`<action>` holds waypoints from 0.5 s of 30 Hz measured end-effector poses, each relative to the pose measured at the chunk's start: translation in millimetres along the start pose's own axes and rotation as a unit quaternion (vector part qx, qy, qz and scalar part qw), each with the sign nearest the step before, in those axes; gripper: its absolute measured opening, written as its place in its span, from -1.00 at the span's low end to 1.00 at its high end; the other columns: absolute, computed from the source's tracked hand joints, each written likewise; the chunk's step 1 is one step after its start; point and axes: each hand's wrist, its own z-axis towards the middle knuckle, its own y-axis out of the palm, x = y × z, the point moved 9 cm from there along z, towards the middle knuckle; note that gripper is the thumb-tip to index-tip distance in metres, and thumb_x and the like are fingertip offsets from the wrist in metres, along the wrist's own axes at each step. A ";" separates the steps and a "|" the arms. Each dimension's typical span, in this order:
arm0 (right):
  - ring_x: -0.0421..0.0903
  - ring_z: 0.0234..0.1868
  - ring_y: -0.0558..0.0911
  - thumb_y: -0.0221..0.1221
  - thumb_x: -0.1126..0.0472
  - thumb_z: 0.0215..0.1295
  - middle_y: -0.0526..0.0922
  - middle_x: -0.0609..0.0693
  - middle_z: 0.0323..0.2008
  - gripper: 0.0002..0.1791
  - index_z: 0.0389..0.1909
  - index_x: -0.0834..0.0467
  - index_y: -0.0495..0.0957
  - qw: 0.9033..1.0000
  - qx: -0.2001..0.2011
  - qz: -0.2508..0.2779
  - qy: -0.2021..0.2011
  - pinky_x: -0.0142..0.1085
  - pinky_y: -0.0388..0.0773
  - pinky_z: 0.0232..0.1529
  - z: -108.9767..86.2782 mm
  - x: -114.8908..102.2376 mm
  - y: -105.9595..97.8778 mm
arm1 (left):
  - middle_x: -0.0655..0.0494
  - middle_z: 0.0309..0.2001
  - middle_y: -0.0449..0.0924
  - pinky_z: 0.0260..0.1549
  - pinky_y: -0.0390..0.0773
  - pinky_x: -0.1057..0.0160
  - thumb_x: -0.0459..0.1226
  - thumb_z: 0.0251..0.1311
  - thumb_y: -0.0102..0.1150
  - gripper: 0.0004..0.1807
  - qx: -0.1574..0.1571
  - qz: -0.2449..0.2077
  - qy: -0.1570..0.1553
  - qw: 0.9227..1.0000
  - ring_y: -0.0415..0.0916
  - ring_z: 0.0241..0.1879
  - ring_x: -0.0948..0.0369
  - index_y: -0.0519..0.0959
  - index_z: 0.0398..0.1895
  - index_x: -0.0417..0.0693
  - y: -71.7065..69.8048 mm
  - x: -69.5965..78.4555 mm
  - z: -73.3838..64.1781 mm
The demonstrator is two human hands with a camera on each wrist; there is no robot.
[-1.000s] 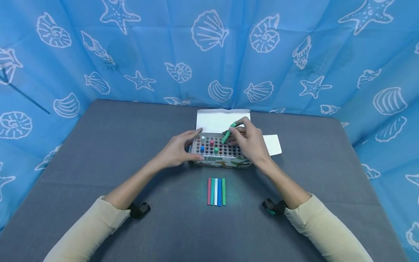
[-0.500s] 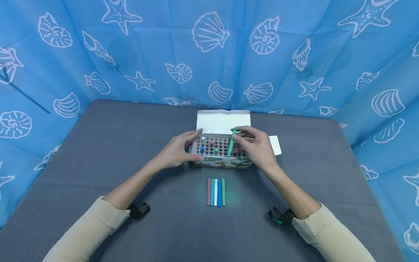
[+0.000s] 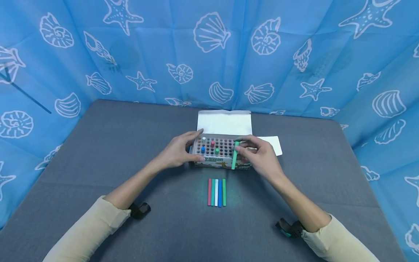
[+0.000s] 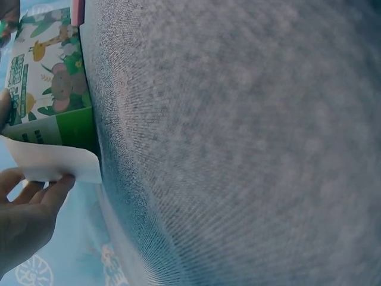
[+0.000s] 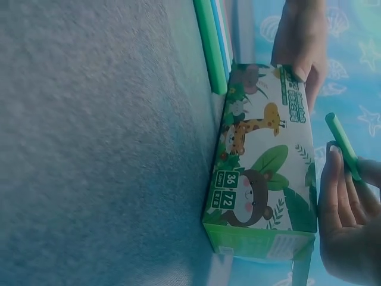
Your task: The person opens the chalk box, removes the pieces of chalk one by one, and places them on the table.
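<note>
A chalk box [image 3: 214, 163] printed with cartoon animals sits on the table, its holed top facing up. My left hand [image 3: 176, 150] grips its left end, thumb at the front edge and fingers towards the back; in the left wrist view those fingers touch a white end flap [image 4: 59, 164]. Between thumb and fingers, my right hand [image 3: 262, 155] pinches a green chalk stick [image 3: 235, 156] over the box's front right part. Seen from the right wrist, that stick is tilted and apart from the box. Several chalks, including a blue chalk [image 3: 203, 149] and a red chalk [image 3: 212, 144], poke from the left holes.
In front of the box, several chalk sticks [image 3: 216, 193] lie side by side: red, teal, white, blue and green. The white lid [image 3: 224, 123] stands raised behind the box, and a side flap [image 3: 274, 145] sticks out right. A blue shell-print curtain [image 3: 150, 47] hangs behind the table.
My right hand has moved from over the holes towards the front right, carrying the green chalk stick, which now stands steeper. The left hand has stayed at the box.
</note>
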 end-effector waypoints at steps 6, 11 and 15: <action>0.04 -0.39 0.75 0.22 0.32 0.38 0.67 0.24 -0.21 -0.67 0.13 0.29 0.54 1.000 -0.016 0.011 -0.001 -0.16 0.71 -0.37 -10.4 -0.1 2.3 | -0.14 0.49 0.16 0.31 0.28 -0.19 -0.02 0.07 0.49 0.03 -0.001 0.005 -0.009 1.000 0.16 0.43 -0.14 0.11 0.57 0.15 1.0 -0.9 0.3; 0.03 -0.37 0.74 0.22 0.32 0.38 0.67 0.23 -0.21 -0.66 0.13 0.31 0.53 0.999 -0.030 0.015 0.011 -0.05 0.70 -0.35 -19.4 5.6 3.9 | -0.16 0.49 0.15 0.31 0.28 -0.20 -0.04 0.07 0.49 0.03 -0.001 0.001 -0.008 1.000 0.14 0.43 -0.15 0.12 0.57 0.13 0.8 -0.2 -0.3; 0.12 -0.37 0.73 0.23 0.32 0.37 0.69 0.21 -0.23 -0.67 0.12 0.31 0.54 0.999 -0.036 0.009 0.018 -0.02 0.69 -0.36 -25.4 11.2 5.3 | -0.15 0.49 0.15 0.31 0.29 -0.20 -0.03 0.06 0.49 0.03 -0.001 0.000 -0.009 1.000 0.14 0.44 -0.15 0.12 0.57 0.14 0.3 0.6 -0.6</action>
